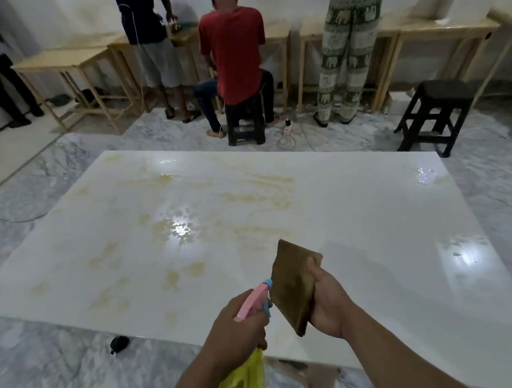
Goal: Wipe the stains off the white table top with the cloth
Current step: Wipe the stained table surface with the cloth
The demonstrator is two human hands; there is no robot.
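A large white table top [373, 215] fills the middle of the view, glossy and wet in spots. Yellowish-brown stains [257, 190] smear its centre and left half. My left hand [237, 324] grips a yellow spray bottle [245, 381] with a pink and blue nozzle pointing over the table's near edge. My right hand [327, 301] holds a folded brown cloth [292, 282] upright above the near part of the table, not touching the surface.
Beyond the table a person in a red shirt [233, 51] sits on a black stool [244, 121]; others stand at wooden benches [63, 62] along the wall. Another black stool [438, 112] stands far right. A small black object [118, 344] lies on the marble floor.
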